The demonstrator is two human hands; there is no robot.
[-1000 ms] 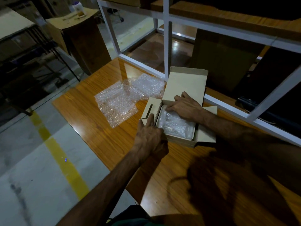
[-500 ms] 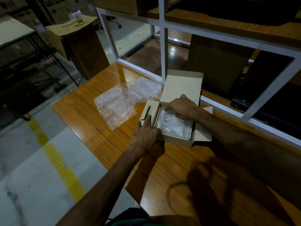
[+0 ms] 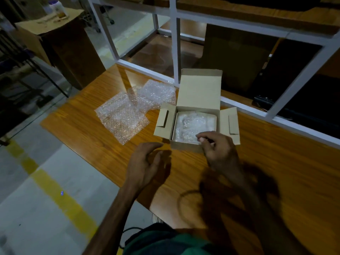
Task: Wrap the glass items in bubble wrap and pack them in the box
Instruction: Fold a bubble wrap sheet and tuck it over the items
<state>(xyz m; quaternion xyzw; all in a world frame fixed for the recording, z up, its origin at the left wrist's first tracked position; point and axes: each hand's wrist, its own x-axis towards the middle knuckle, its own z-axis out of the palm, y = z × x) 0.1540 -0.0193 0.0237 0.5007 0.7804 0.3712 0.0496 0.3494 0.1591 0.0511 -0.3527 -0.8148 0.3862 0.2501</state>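
Just beyond both hands, the box (image 3: 185,145) is sitting on the bench (image 3: 88,137) holding the wrapped bundle (image 3: 193,126), the loosely curled, empty right hand (image 3: 219,150) hovering nearer than the open, empty left hand (image 3: 145,162).

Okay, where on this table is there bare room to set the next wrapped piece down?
Bare wood runs right of the box, between its right flap and the white frame rail, and across the near edge beyond the right hand. The left is crowded: bubble wrap sheets fill it, with the left hand in front.
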